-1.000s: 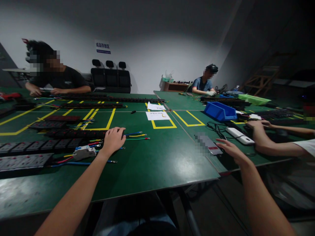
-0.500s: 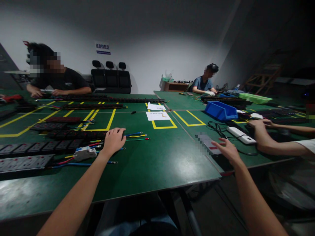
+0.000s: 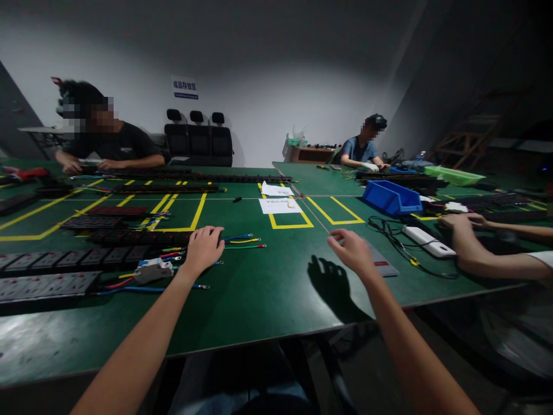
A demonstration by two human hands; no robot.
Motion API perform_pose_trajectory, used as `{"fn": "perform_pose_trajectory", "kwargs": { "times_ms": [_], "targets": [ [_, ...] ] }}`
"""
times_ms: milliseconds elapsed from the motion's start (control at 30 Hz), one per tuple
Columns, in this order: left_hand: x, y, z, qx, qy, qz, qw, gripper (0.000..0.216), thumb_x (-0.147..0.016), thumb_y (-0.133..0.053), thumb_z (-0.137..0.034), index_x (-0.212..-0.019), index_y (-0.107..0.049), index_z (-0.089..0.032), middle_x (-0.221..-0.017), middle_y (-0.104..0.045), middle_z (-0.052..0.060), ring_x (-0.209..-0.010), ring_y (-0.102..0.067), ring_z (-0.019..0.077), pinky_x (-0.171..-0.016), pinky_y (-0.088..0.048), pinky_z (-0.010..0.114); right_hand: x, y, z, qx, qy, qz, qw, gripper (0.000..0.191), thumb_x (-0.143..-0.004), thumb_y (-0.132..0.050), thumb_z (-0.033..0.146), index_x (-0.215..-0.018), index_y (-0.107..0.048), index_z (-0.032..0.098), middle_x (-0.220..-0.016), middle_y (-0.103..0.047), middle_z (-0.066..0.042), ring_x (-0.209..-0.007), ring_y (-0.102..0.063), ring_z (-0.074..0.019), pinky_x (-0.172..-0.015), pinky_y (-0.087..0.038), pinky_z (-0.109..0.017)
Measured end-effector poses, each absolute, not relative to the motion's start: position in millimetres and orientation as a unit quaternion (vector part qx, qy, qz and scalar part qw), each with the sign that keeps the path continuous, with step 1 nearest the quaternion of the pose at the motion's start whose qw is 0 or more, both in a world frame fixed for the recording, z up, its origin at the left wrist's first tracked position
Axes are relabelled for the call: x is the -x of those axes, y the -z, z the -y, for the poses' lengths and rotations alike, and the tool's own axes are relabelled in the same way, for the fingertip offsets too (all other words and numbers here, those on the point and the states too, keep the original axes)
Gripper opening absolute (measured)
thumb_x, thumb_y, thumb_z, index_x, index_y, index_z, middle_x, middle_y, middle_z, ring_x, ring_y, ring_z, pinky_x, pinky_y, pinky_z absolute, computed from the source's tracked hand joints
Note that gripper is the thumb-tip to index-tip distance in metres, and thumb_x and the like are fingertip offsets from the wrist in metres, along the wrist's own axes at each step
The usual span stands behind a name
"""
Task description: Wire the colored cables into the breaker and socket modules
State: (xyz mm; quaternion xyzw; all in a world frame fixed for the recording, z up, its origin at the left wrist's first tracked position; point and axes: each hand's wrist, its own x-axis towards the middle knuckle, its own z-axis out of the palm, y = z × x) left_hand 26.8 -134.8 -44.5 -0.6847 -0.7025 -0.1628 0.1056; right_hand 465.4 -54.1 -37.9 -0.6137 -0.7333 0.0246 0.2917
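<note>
My left hand lies over the right end of a black power strip, fingers curled onto it. Blue, yellow and green wires with ring terminals come out beyond that hand. Nearer me lie two grey socket strips, one of them a socket strip with red switches, and a grey-white breaker with thick coloured wires. Above the table, my right hand is raised with its fingers apart and nothing in it. Behind it, partly hidden, is a flat grey phone-like slab.
A blue bin, a white power adapter and black cables lie to the right, near a co-worker's forearm. Paper sheets lie mid-table. Two more people sit across.
My right hand has moved left from beside the grey slab to over the green tabletop. My left hand stays on the power strip. The view has shifted slightly.
</note>
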Motion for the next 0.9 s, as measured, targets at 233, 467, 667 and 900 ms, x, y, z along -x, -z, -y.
{"fn": "perform_pose_trajectory", "kwargs": {
  "times_ms": [233, 467, 667, 900],
  "targets": [
    [-29, 43, 138, 0.684, 0.169, 0.701, 0.11, 0.043, -0.099, -0.051, -0.033, -0.138, -0.063, -0.02, -0.133, -0.065, 0.015, -0.128, -0.058, 0.0327, -0.113, -0.043, 0.053, -331, 4, 57, 0.487, -0.027, 0.853, 0.185, 0.026, -0.094, -0.06, 0.039, -0.106, -0.076, 0.022, -0.101, -0.076, -0.008, -0.092, -0.068, -0.0226, -0.074, -0.045, -0.029],
    [-28, 46, 136, 0.686, 0.173, 0.698, 0.114, 0.043, -0.098, -0.052, -0.034, -0.137, -0.063, -0.02, -0.131, -0.065, 0.015, -0.127, -0.058, 0.0336, -0.112, -0.042, 0.053, -372, 23, 31, 0.569, -0.012, 0.809, 0.146, 0.029, -0.096, -0.059, 0.038, -0.113, -0.074, 0.021, -0.107, -0.076, -0.01, -0.097, -0.069, -0.0236, -0.075, -0.046, -0.029],
    [-29, 47, 137, 0.684, 0.168, 0.7, 0.113, 0.042, -0.098, -0.053, -0.033, -0.137, -0.063, -0.021, -0.132, -0.065, 0.014, -0.127, -0.057, 0.032, -0.113, -0.042, 0.051, -336, 40, 11, 0.498, -0.051, 0.861, 0.088, 0.055, -0.094, -0.063, 0.059, -0.132, -0.068, 0.018, -0.116, -0.073, -0.014, -0.104, -0.068, -0.027, -0.082, -0.048, -0.032],
    [-29, 49, 138, 0.687, 0.175, 0.696, 0.115, 0.042, -0.1, -0.05, -0.033, -0.138, -0.062, -0.021, -0.131, -0.064, 0.013, -0.127, -0.057, 0.0312, -0.114, -0.041, 0.05, -257, 52, 20, 0.396, -0.092, 0.906, 0.12, 0.035, -0.098, -0.065, 0.045, -0.124, -0.073, 0.023, -0.105, -0.068, -0.008, -0.094, -0.064, -0.0201, -0.083, -0.046, -0.028]
  ]
}}
